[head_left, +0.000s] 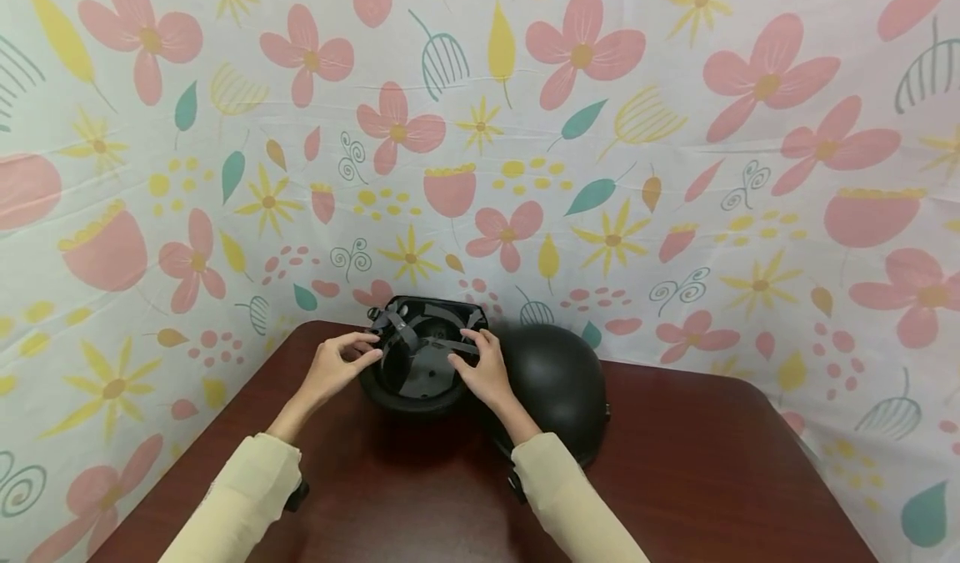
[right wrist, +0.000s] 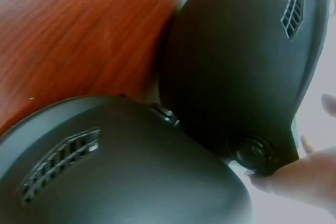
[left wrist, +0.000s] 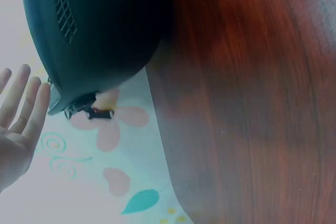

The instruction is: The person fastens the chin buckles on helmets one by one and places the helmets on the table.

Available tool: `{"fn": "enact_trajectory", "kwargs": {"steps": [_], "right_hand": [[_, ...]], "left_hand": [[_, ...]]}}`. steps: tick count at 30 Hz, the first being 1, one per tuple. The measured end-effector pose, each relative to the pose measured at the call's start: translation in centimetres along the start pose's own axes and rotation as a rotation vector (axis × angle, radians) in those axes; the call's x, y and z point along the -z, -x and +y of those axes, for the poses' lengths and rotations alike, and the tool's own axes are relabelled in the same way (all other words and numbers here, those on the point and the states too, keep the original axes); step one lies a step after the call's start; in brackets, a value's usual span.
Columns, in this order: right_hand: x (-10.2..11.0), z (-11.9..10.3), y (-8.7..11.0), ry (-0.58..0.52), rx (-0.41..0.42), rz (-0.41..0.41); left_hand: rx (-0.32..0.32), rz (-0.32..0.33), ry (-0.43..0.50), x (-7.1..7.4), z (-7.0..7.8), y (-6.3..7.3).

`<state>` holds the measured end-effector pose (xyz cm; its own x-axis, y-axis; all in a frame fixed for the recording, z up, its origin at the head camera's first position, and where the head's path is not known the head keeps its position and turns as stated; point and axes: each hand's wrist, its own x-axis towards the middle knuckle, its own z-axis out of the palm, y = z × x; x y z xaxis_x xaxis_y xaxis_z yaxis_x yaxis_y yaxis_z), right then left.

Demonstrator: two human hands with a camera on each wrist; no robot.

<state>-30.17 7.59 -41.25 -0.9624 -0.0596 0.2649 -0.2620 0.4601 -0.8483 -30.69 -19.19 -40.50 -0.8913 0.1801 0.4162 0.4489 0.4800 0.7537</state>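
Two black helmets are side by side on the dark red-brown table. One helmet lies upturned, its hollow facing up, with grey straps inside. My left hand is at its left rim; in the left wrist view the fingers look straight and spread beside the rim. At the opposite rim is my right hand, thumb and fingertips apart near a strap. The right wrist view shows a digit touching the edge beside a round knob. Whether either hand touches a strap is unclear.
The second helmet sits dome up, right of the upturned one and close against it, beside my right forearm. Behind the table hangs a white cloth printed with flowers and leaves. The table's back edge runs just past the helmets.
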Motion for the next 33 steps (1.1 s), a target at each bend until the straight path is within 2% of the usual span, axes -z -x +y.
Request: {"fn": "enact_trajectory", "kwargs": {"steps": [5, 13, 19, 24, 29, 33], "right_hand": [[-0.1, -0.7, -0.4, 0.048, 0.043, -0.026], [-0.3, -1.0, -0.8, 0.084, 0.063, -0.035], [-0.5, -0.8, -1.2, 0.077, 0.063, -0.040], [-0.6, -0.7, -1.3, 0.071, 0.069, 0.034], [-0.8, -1.2, -1.5, 0.054, 0.107, 0.132], [-1.2, -1.7, -1.6, 0.043, 0.142, 0.134]], "left_hand": [[0.000, 0.085, -0.008, 0.8, -0.5, -0.4], [0.029, 0.124, 0.010, 1.5, -1.8, -0.5], [0.091, 0.116, 0.018, 1.6, -2.9, -0.3], [0.135, 0.107, -0.004, 1.5, -3.1, -0.2], [0.151, 0.106, -0.024, 1.4, -3.3, -0.3], [0.172, 0.071, -0.024, 1.3, -3.4, -0.3]]}}
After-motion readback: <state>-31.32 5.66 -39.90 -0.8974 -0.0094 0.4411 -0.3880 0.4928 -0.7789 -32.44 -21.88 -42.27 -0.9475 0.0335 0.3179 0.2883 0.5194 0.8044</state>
